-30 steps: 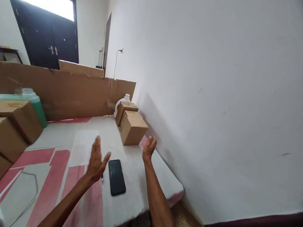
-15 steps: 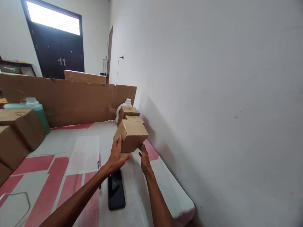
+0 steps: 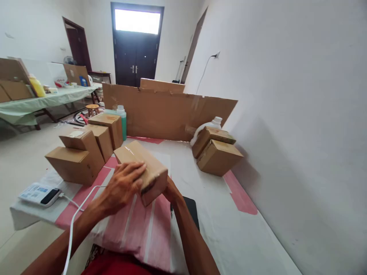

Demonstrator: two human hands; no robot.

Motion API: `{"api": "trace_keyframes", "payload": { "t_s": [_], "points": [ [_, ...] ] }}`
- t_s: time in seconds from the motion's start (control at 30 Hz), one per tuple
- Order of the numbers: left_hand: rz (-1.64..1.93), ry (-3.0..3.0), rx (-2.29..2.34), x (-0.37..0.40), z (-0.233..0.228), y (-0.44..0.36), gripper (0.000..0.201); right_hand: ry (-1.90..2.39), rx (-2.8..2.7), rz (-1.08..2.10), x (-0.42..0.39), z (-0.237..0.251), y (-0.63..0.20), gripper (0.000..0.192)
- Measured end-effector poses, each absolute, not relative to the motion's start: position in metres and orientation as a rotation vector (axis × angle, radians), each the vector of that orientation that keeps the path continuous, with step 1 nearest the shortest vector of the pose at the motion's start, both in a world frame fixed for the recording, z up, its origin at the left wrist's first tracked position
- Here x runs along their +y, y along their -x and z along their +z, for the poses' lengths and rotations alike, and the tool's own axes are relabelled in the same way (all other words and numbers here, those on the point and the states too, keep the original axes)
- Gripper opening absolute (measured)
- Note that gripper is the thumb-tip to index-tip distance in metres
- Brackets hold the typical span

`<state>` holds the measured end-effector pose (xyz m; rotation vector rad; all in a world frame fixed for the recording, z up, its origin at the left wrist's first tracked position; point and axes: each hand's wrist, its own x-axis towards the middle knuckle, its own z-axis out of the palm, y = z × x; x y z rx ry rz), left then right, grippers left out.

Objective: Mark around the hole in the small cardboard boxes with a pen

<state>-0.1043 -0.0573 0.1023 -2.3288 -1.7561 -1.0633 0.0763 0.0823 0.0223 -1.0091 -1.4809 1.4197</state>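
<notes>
- Cardboard box [image 3: 151,164]: it sits tilted in the grip, over the cloth-covered worktop [image 3: 213,229]; whether its lower edge touches the cloth I cannot tell from here.
- Left hand [image 3: 126,183]: it presses against the near left side of the box, fingers laid over toward the taped top, clasping the carton.
- Right hand [image 3: 171,188]: it is up against the right end, mostly behind the cardboard; its fingers are hidden, so I cannot tell how they are set.
- Just right of the grip, the dark phone [image 3: 192,210] lies partly behind the right forearm, with a pen [image 3: 171,211] beside that arm.
- Left of the grip stands a row of boxes [image 3: 74,164], a green jug [image 3: 124,122] at its far end.
- Farther right and beyond the grip, two boxes [image 3: 220,158] stand before a white jug [image 3: 205,128].
- Straight beyond it rises a cardboard panel [image 3: 157,114].
- Nearer and left, a white cable [image 3: 71,236] crosses the left forearm.
</notes>
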Motion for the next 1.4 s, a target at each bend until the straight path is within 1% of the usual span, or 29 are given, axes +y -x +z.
{"api": "trace_keyframes", "payload": {
  "t_s": [0.1,0.17,0.2,0.3,0.4,0.53,0.67,0.8,0.9,0.97,1.03,1.1,1.13,1.17,1.27,1.3,1.4],
  "points": [
    [-1.317,2.2,-1.911,-0.05,0.107,0.136,0.052,0.852,-1.514,1.724,0.082,0.021,-0.073,0.09],
    [-1.464,2.15,-1.942,-0.045,0.105,0.147,0.056,0.755,-1.503,1.839,0.079,0.028,-0.082,0.098],
    [-1.533,2.12,-1.953,-0.043,0.104,0.149,0.058,0.714,-1.519,1.843,0.076,0.034,-0.088,0.097],
    [-1.712,2.009,-1.954,-0.036,0.102,0.146,0.06,0.65,-1.648,1.705,0.061,0.052,-0.101,0.086],
    [-1.813,1.949,-1.923,-0.035,0.1,0.134,0.059,0.706,-1.697,1.559,0.044,0.061,-0.106,0.081],
    [-2.022,1.881,-1.965,-0.039,0.092,0.12,0.059,0.868,-1.626,1.444,0.019,0.048,-0.102,0.073],
    [-2.203,1.963,-1.967,-0.039,0.078,0.114,0.063,1.021,-1.547,1.426,-0.018,0.026,-0.097,0.066],
    [-2.199,2.152,-2.029,-0.037,0.067,0.113,0.059,1.081,-1.588,1.477,-0.049,0.014,-0.105,0.061],
    [-2.177,2.232,-2.044,-0.038,0.065,0.114,0.054,1.08,-1.741,1.468,-0.045,0.021,-0.122,0.062],
    [-2.134,2.276,-2.051,-0.039,0.066,0.112,0.053,1.142,-1.773,1.291,-0.031,0.035,-0.129,0.065],
    [-2.074,2.303,-2.031,-0.04,0.068,0.109,0.054,1.185,-1.728,1.001,-0.013,0.055,-0.126,0.062],
    [-2.013,2.321,-1.97,-0.04,0.071,0.104,0.054,1.137,-1.725,0.739,0.001,0.075,-0.113,0.061],
    [-1.981,2.33,-1.93,-0.04,0.071,0.102,0.053,1.084,-1.766,0.654,0.006,0.084,-0.104,0.058],
    [-1.951,2.338,-1.893,-0.04,0.072,0.099,0.052,1.03,-1.819,0.608,0.01,0.09,-0.095,0.051],
    [-1.907,2.317,-1.861,-0.04,0.072,0.095,0.053,0.981,-1.912,0.58,0.013,0.098,-0.073,0.025],
    [-1.927,2.266,-1.871,-0.041,0.072,0.094,0.052,0.995,-1.913,0.572,0.014,0.098,-0.068,0.022],
    [-1.946,2.089,-1.906,-0.041,0.076,0.092,0.037,1.051,-1.873,0.516,0.013,0.094,-0.064,0.022]
  ]
}}
